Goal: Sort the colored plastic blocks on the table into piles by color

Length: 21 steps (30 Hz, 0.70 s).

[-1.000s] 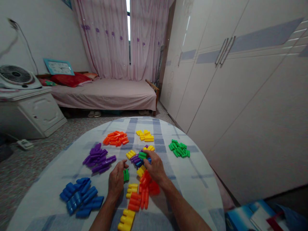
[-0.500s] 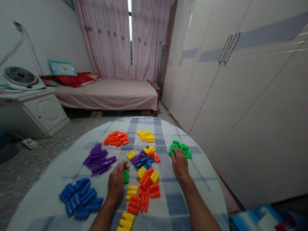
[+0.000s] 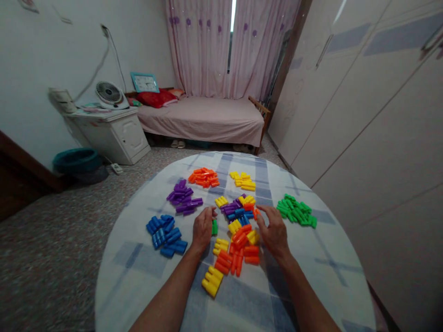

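My left hand (image 3: 203, 230) rests over the left side of the central group of plastic toy blocks, its fingers curled in. A green block (image 3: 215, 227) shows at its thumb side and seems to be in its grasp, though the contact is partly hidden. My right hand (image 3: 275, 232) is on the other side, thumb and index finger apart, with the tips by an orange block (image 3: 256, 213); I see nothing held in it. Between the hands lie purple blocks (image 3: 231, 207), blue blocks (image 3: 239, 215), a yellow block (image 3: 234, 226) and more orange blocks (image 3: 237, 262).
Around the round cloth-covered table (image 3: 321, 286) are sorted piles: blue (image 3: 166, 235), purple (image 3: 182, 196), orange (image 3: 203, 177), yellow (image 3: 243, 180) and green (image 3: 296, 210). Beyond stand a bed (image 3: 204, 117), a white cabinet (image 3: 129, 138) and a wardrobe (image 3: 346, 115).
My right hand has left the green pile and moved left to the central blocks. My left hand stays beside the green block. The head view has turned left.
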### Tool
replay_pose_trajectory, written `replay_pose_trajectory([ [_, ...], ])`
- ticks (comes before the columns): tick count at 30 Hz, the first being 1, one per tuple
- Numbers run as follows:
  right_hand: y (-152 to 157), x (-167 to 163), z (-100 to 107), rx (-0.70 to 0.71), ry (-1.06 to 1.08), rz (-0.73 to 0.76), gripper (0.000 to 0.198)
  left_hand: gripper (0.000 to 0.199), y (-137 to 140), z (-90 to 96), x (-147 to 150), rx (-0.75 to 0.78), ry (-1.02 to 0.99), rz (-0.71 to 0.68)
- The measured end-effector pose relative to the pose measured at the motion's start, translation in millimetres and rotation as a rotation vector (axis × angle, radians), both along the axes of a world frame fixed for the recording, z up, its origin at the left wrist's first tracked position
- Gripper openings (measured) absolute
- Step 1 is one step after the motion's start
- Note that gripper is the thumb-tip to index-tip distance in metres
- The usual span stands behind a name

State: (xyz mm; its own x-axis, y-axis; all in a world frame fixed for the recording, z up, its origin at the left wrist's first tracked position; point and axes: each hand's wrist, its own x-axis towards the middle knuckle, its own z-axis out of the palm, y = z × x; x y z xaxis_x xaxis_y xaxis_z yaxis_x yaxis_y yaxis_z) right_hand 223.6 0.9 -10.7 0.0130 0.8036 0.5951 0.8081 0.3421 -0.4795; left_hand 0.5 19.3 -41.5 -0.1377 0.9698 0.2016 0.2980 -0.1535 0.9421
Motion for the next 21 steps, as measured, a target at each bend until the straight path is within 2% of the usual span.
replay_pose_trajectory([
  [4,-14.3,-51.9,18.5,-0.111,-0.135,0.292,0.028,0.044,1.0,-0.4,-1.2,0.006,-0.051,0.017],
  [8,-18.7,-88.7,21.0,-0.184,-0.325,0.409,0.038,0.043,3.0,-1.8,-4.0,0.041,-0.040,0.040],
  [12,-15.0,-110.7,11.4,-0.210,-0.466,0.373,0.028,0.043,5.1,-2.8,-6.1,0.041,-0.029,0.066],
  [16,-13.4,-119.9,7.5,-0.216,-0.503,0.302,0.024,0.044,5.3,-1.4,-7.2,0.028,0.001,0.075],
  [19,-13.3,-111.6,12.9,-0.205,-0.450,0.264,0.028,0.048,3.8,0.0,-6.5,0.021,-0.010,0.067],
  [21,-11.3,-94.6,17.1,-0.196,-0.366,0.204,0.036,0.052,2.4,0.3,-4.9,-0.023,-0.069,0.046],
])
